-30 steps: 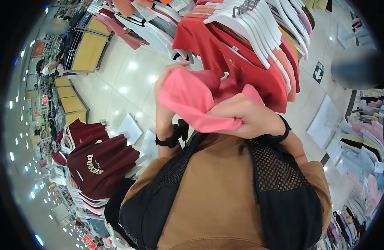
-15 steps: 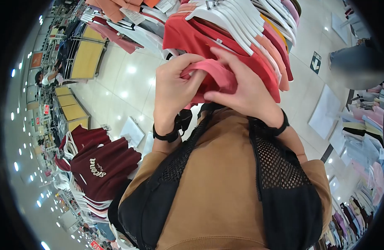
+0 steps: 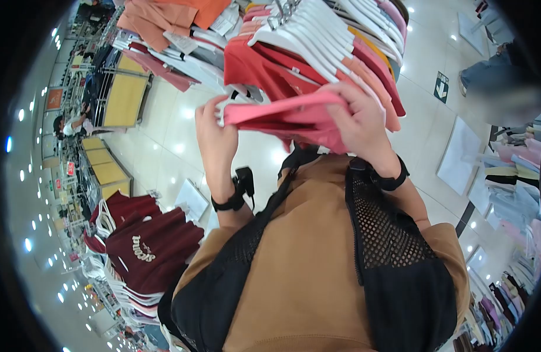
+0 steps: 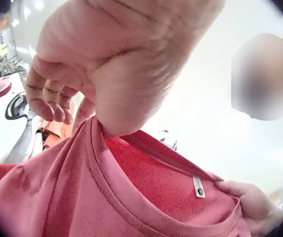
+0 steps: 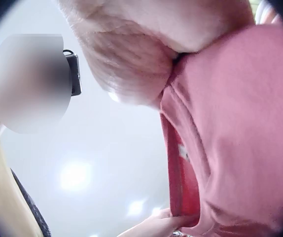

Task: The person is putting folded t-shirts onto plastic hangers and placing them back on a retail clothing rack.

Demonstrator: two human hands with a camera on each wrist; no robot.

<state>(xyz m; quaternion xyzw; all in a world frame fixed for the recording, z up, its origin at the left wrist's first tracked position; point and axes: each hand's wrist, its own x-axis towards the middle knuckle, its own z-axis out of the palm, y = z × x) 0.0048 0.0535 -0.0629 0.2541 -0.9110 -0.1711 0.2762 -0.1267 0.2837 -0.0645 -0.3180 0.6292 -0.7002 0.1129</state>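
A pink T-shirt (image 3: 294,120) is held up in front of the chest, its neckline stretched sideways between both hands. The left hand (image 3: 216,138) pinches one side of the collar; in the left wrist view its thumb hooks over the neckband and the other fingers curl behind. At the opposite side of the collar, the right hand (image 3: 363,126) grips the fabric with thumb and fingers. Inside the neck opening a small white label (image 4: 199,187) shows at the back of the collar. Pink fabric (image 5: 250,113) fills much of the right wrist view.
Just beyond the hands stands a rack of red shirts (image 3: 253,70) on white hangers (image 3: 305,38). Maroon shirts (image 3: 150,249) hang at the left. Piled clothes (image 3: 520,193) line the right side. A person in jeans (image 3: 487,76) is at the upper right.
The pink T-shirt was bunched, then gathered close between the hands. Now the hands have moved apart, left hand leftward, and the collar is drawn out wide.
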